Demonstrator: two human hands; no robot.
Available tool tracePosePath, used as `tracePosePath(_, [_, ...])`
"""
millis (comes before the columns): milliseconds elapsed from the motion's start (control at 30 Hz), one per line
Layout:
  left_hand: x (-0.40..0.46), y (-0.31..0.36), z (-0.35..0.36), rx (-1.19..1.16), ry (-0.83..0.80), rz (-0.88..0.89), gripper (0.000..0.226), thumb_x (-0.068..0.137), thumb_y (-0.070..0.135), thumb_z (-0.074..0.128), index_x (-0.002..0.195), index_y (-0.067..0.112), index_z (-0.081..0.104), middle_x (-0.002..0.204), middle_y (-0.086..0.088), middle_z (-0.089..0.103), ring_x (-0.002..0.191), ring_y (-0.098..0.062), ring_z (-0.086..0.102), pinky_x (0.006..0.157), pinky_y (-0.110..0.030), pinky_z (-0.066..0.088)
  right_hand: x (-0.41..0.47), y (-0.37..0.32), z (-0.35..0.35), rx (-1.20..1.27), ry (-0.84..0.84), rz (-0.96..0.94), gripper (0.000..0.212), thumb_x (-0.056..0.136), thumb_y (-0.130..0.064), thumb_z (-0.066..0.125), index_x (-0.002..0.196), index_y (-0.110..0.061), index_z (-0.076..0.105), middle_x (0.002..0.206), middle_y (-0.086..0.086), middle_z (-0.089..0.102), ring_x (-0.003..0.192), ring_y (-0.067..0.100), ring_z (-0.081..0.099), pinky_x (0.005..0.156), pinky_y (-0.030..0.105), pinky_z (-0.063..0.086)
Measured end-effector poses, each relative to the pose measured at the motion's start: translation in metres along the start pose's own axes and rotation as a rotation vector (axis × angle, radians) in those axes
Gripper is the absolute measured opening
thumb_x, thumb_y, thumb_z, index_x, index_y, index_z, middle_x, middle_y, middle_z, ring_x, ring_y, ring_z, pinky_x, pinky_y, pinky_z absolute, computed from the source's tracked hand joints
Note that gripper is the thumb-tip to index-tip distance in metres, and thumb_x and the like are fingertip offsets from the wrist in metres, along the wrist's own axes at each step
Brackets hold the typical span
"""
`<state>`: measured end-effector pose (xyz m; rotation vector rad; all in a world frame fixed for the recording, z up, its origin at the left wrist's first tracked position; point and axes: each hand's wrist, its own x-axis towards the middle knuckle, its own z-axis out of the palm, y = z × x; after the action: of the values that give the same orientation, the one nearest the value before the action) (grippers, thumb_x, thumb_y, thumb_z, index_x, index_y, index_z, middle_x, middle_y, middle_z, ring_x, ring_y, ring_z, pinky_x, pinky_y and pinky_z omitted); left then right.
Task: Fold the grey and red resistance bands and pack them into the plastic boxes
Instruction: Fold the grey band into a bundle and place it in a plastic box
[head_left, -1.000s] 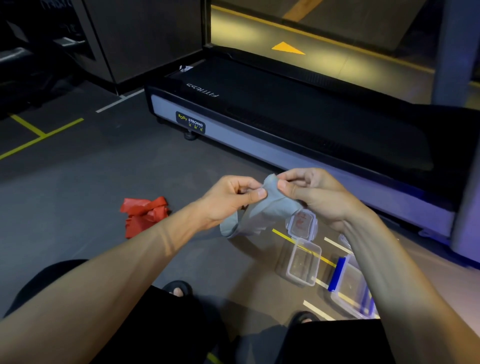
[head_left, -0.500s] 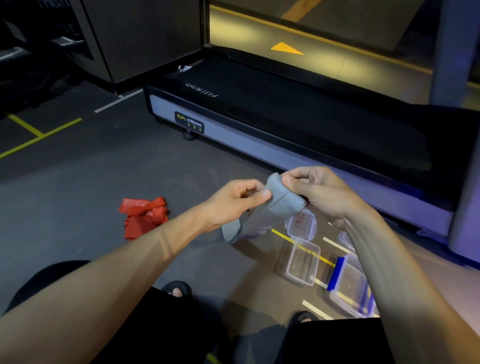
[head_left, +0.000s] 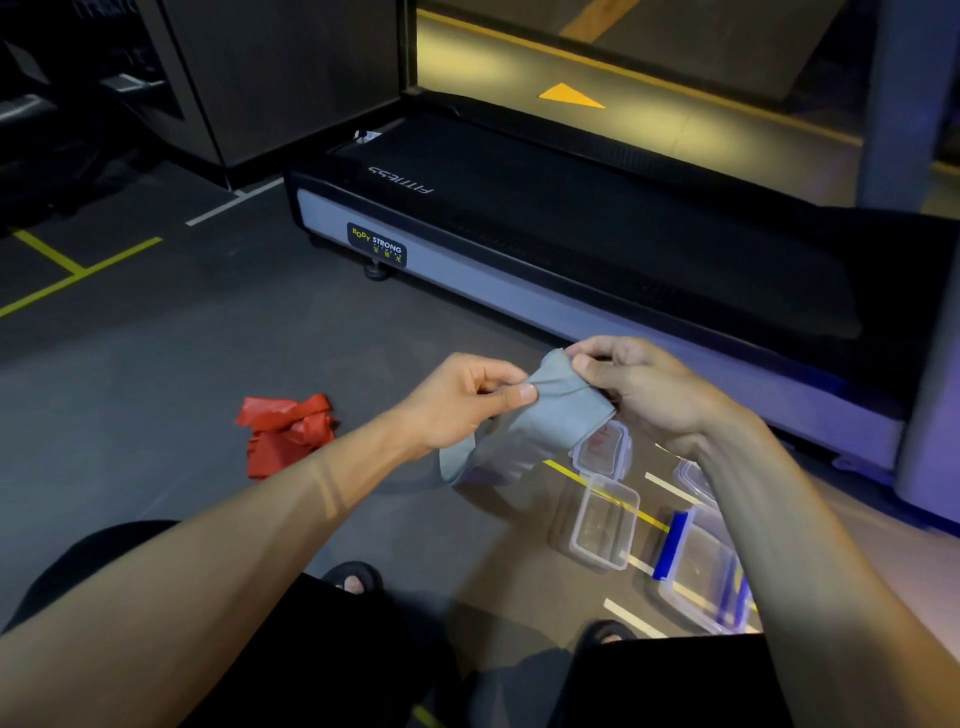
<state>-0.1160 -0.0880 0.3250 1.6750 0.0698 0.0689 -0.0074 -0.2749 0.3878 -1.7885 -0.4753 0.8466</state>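
Currently I count one grey band, one red band on floor, two open boxes | left hand, right hand raised, both grips pinching grey band's top.

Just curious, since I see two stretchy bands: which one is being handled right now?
The grey band, pinched between the left hand and right hand. The red band lies crumpled on the floor, untouched.

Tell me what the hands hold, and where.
Both hands pinch the grey band at its folded top: left hand and right hand.
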Motion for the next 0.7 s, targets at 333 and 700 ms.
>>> tracePosePath(333, [0.007,-0.005,0.004,-0.092,0.096,-0.018,0.029,0.086,0.043,0.073,0.094,0.016,0.073,0.091,-0.041,0.061,0.078,-0.028,0.049,0.074,-0.044,0.038,0.002,-0.002,0.018,0.294,0.039,0.036,0.022,0.105,-0.007,0.048,0.113,0.003,0.066,0.101,0.018,0.071,0.096,0.025,0.067,0.084,0.031,0.056])
tracePosePath(700, [0.008,-0.008,0.008,-0.028,0.193,0.027,0.007,0.097,0.012,0.069,0.089,0.012,0.068,0.072,-0.012,0.061,0.071,-0.021,0.046,0.069,-0.031,0.037,0.007,0.004,0.026,0.201,0.073,0.042,0.027,0.108,-0.014,0.046,0.106,-0.001,0.07,0.098,0.014,0.074,0.087,0.02,0.07,0.075,0.026,0.057])
